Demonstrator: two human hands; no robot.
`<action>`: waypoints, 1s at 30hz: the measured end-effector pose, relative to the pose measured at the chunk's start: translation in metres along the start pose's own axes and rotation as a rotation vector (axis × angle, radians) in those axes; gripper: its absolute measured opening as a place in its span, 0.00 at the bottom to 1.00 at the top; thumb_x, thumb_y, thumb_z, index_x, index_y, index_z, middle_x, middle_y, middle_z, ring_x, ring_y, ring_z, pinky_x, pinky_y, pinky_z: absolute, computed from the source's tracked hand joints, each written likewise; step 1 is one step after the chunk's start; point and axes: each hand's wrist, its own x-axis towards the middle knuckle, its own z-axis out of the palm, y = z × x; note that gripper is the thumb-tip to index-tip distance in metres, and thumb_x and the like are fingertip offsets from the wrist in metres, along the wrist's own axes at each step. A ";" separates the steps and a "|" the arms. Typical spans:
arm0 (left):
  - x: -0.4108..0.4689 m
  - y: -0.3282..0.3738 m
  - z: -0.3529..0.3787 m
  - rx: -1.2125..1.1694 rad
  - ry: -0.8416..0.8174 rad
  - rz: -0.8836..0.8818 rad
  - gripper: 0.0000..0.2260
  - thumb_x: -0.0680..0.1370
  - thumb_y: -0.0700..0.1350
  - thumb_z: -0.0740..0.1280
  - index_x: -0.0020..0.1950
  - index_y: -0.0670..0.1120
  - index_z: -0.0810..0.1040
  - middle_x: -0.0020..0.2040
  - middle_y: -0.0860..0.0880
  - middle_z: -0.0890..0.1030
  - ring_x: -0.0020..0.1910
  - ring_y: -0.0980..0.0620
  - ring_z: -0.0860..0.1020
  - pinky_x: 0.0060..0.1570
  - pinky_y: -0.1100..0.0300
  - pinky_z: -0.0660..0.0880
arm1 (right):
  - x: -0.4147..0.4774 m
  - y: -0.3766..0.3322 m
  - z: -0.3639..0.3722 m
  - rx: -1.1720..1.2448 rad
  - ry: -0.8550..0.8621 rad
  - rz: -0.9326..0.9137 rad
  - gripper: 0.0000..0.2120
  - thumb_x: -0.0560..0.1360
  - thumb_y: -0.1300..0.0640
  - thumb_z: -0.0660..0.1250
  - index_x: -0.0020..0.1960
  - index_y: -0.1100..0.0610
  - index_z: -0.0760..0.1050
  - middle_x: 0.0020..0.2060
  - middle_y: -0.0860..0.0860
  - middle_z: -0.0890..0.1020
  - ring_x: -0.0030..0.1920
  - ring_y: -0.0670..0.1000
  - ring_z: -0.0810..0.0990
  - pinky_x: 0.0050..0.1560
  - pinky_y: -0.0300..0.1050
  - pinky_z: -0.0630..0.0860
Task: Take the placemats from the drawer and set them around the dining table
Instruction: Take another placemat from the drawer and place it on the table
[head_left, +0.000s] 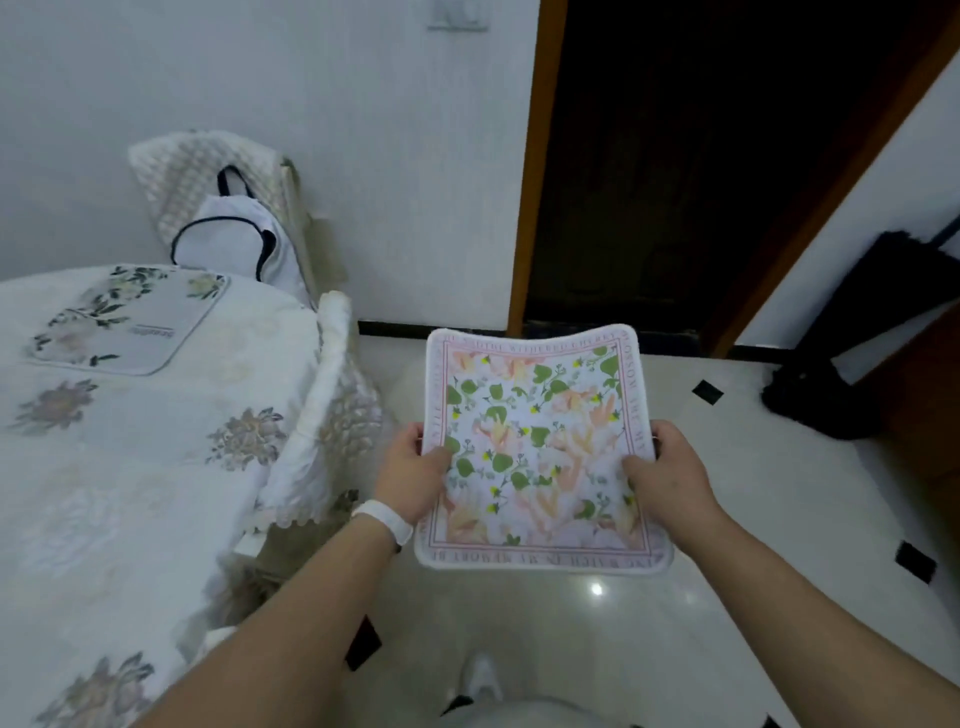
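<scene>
A square floral placemat (537, 441) with a pink lettered border hangs level above the floor, held between both hands. My left hand (413, 475) grips its left edge, thumb on top. On the opposite edge my right hand (670, 480) grips the same way. A second placemat (130, 319), pale with dark-leaved flowers, lies flat on the dining table (130, 467) at the left, which is covered in a white flowered cloth.
Chairs with white lace covers stand at the table's right side (322, 405) and far corner (208, 182), the far one holding a white bag (228, 244). A dark open doorway (701, 156) is ahead. A black object (841, 353) leans at the right. Glossy tiled floor lies below.
</scene>
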 end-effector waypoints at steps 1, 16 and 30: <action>0.009 0.008 -0.011 -0.012 0.027 0.007 0.06 0.78 0.36 0.64 0.49 0.47 0.76 0.44 0.50 0.83 0.37 0.52 0.82 0.30 0.62 0.77 | 0.009 -0.013 0.009 0.003 -0.012 -0.012 0.13 0.75 0.65 0.63 0.55 0.51 0.72 0.46 0.45 0.80 0.45 0.47 0.80 0.38 0.45 0.76; 0.112 0.030 -0.146 -0.220 0.516 -0.113 0.05 0.75 0.38 0.68 0.49 0.46 0.80 0.45 0.44 0.85 0.42 0.41 0.84 0.46 0.39 0.80 | 0.163 -0.170 0.173 0.000 -0.488 -0.220 0.12 0.77 0.64 0.65 0.55 0.49 0.72 0.49 0.48 0.82 0.45 0.54 0.85 0.45 0.58 0.83; 0.171 0.038 -0.159 -0.538 0.952 -0.351 0.06 0.79 0.37 0.64 0.54 0.41 0.77 0.45 0.39 0.85 0.42 0.37 0.84 0.42 0.45 0.80 | 0.290 -0.284 0.310 -0.249 -1.033 -0.387 0.10 0.78 0.62 0.64 0.57 0.51 0.73 0.48 0.48 0.82 0.44 0.50 0.84 0.44 0.53 0.83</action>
